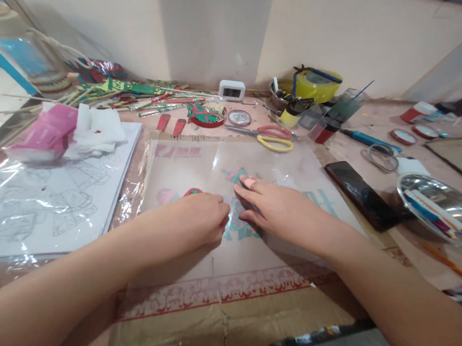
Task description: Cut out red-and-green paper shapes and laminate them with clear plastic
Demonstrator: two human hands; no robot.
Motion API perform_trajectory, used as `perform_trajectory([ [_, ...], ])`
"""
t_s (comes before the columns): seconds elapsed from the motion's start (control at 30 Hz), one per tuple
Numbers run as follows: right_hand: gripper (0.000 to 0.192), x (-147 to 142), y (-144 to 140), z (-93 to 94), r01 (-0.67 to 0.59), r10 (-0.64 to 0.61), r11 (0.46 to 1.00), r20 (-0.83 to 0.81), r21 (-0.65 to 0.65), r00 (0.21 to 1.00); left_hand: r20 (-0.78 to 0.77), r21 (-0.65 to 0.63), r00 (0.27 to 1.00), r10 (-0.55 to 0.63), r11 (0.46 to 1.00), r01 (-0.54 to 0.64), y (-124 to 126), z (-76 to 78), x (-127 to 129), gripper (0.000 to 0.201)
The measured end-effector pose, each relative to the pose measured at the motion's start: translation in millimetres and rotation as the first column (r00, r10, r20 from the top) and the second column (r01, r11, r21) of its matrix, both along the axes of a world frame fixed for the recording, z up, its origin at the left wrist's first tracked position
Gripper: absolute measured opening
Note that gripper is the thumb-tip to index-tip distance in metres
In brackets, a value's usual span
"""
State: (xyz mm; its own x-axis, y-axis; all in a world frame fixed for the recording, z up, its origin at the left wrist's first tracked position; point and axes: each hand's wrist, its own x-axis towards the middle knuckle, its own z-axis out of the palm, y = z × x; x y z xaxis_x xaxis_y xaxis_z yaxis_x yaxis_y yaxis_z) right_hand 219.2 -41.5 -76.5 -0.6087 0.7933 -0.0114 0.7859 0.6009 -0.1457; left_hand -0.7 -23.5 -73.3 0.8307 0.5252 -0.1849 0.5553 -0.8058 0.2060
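Observation:
Both of my hands rest on a clear plastic sheet (pixel 199 161) that lies over a flattened cardboard box (pixel 217 303). My left hand (pixel 199 219) is curled into a loose fist on the sheet; whether it holds anything is hidden. A small red and green cut-out piece (pixel 192 192) lies just beyond its knuckles. My right hand (pixel 277 208) lies flat with fingers spread, pressing on a teal and red painted figure (pixel 234 223) under the film.
A black phone (pixel 363 195) and a steel bowl (pixel 444 209) with pens sit at right. Scissors (pixel 274 136), a small clock (pixel 232 90), painted sticks (pixel 140 97) and jars stand along the wall. Line drawings in plastic (pixel 42 197) and tissues (pixel 95 131) lie at left.

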Motion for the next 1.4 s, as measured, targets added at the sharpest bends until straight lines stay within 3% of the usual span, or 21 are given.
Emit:
perform_trajectory([
  [0.1,0.036,1.0,0.4,-1.2,-0.004,0.004,1.0,0.006,0.01,1.0,-0.076,-0.198,0.99,0.121,0.971,-0.134,6.5,17.5,-0.3,0.021],
  [0.27,0.037,0.6,0.2,-0.1,0.008,-0.008,1.0,-0.003,0.001,1.0,0.03,-0.266,0.996,0.087,0.961,-0.075,5.8,28.7,-6.7,0.037],
  [0.37,0.038,-1.3,-0.8,2.4,0.014,-0.014,1.0,0.006,0.004,1.0,0.067,-0.211,0.996,0.064,0.976,-0.048,-0.3,24.0,-8.7,0.045],
  [0.53,0.04,-2.7,-1.8,3.9,0.011,-0.011,1.0,0.033,0.017,0.999,0.062,-0.12,0.995,0.079,0.99,-0.071,-5.2,19.8,-6.5,0.025],
  [0.73,0.04,-1.7,-1.4,1.9,0.006,-0.007,1.0,0.041,0.019,0.999,0.034,-0.101,0.996,0.084,0.992,-0.081,-0.5,15.5,-5.8,0.019],
  [0.93,0.041,-1.2,-0.8,1.7,-0.005,0.003,0.999,0.064,0.036,0.998,0.051,-0.011,0.996,-0.068,0.998,0.069,0.1,8.6,-3.3,0.006],
  [1.1,0.038,0.7,0.1,-1.2,-0.024,0.023,0.999,0.02,0.047,1.0,0.01,0.164,0.994,-0.108,0.981,0.105,-14.1,5.8,4.2,0.016],
  [1.23,0.039,0.9,-0.2,-2.2,-0.025,0.026,0.998,-0.023,0.049,0.999,-0.014,0.227,0.992,-0.123,0.966,0.123,-22.7,7.3,3.2,0.018],
  [1.4,0.04,0.7,0.5,-3.1,-0.037,0.037,0.998,0.011,0.042,0.999,-0.096,0.331,0.963,-0.25,0.905,0.268,-14.1,6.7,0.8,0.007],
])
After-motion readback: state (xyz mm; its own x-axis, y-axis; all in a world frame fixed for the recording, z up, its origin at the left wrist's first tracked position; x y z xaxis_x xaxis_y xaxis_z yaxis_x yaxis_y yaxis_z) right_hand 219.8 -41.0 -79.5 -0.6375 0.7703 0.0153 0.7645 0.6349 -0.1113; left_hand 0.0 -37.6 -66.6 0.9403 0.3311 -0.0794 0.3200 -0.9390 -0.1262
